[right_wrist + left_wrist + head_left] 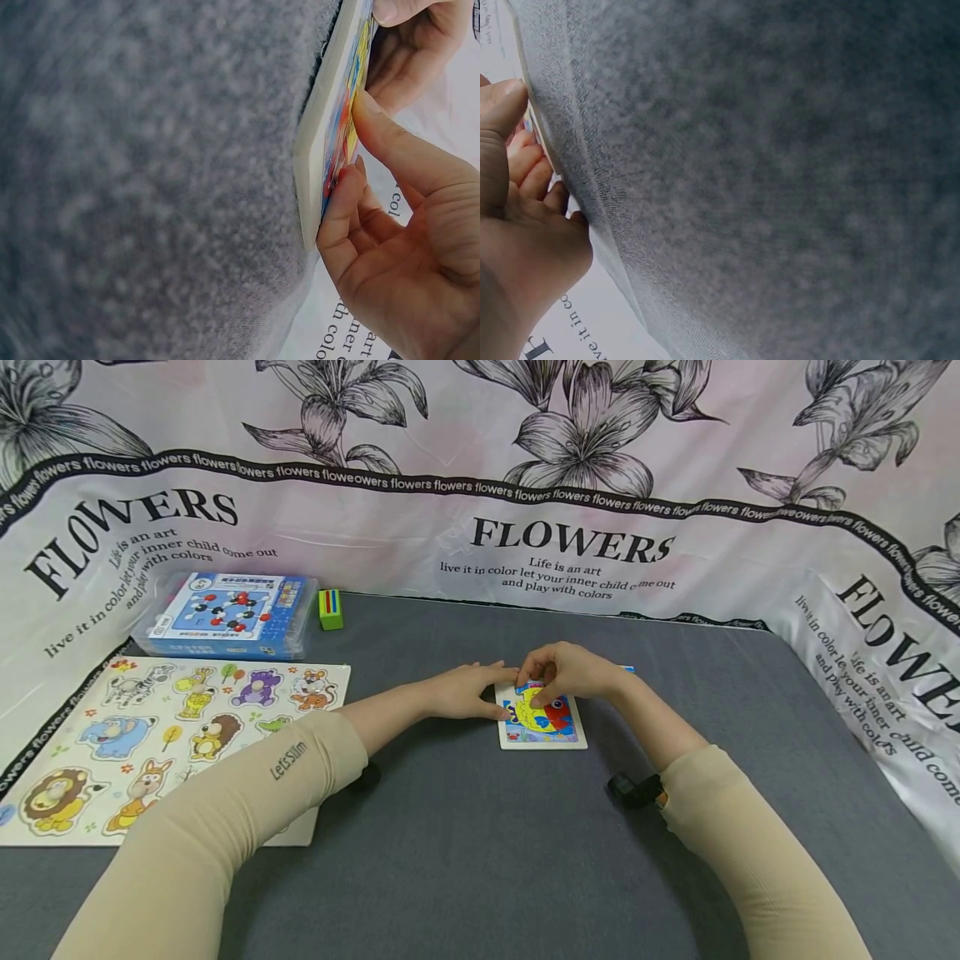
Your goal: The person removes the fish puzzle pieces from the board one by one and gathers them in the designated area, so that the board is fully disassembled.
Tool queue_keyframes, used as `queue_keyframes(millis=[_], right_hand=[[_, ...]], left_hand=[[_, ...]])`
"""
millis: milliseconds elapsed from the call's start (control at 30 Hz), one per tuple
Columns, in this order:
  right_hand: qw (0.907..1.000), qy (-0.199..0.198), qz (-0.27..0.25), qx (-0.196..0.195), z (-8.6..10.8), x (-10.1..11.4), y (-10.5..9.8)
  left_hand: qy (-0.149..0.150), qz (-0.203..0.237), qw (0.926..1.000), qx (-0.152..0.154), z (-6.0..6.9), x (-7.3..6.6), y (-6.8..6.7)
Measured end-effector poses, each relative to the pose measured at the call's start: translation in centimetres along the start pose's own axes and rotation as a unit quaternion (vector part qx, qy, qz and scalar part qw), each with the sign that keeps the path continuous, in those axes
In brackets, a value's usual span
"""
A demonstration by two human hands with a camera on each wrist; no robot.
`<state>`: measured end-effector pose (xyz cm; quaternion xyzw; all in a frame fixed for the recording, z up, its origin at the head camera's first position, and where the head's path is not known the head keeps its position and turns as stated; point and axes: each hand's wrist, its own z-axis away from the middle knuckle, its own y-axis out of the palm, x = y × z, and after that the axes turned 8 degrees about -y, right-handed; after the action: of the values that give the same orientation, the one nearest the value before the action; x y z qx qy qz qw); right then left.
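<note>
A small jigsaw puzzle with a yellow, red and blue cartoon picture lies in a pale frame on the grey cloth. My left hand holds the puzzle at its far left corner, thumb and index finger apart along the border. Over the upper part of the picture is my right hand, its fingers bent. In the right wrist view the right thumb touches the yellow area, and other fingers curl near the frame's edge. Whether a loose piece lies between the right fingertips is hidden.
A large white animal board lies on the left, partly under the left sleeve. Behind it stands a clear plastic box with a blue label, and a small green block beside it. A flowered cloth hangs at the back.
</note>
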<state>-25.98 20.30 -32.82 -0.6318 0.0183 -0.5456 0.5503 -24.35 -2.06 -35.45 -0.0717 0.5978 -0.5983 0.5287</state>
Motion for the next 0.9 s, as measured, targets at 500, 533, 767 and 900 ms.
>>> queue_keyframes(millis=[500,533,767,900], right_hand=[[1.0,-0.001,-0.003,-0.006,0.1,-0.1,0.3],[1.0,-0.001,-0.003,-0.004,0.1,-0.1,0.3],[1.0,-0.007,0.0,-0.001,0.2,-0.2,0.1],[0.9997,-0.009,-0.021,-0.011,0.3,-0.4,0.0]], left_hand=[[-0.071,0.014,0.9933,-0.09,-0.3,-3.0,2.0],[-0.075,0.012,0.9928,-0.093,-0.2,-3.1,2.0],[-0.08,-0.022,0.992,-0.095,0.1,-3.1,2.0],[-0.076,-0.031,0.9921,-0.095,-0.1,-2.9,2.1]])
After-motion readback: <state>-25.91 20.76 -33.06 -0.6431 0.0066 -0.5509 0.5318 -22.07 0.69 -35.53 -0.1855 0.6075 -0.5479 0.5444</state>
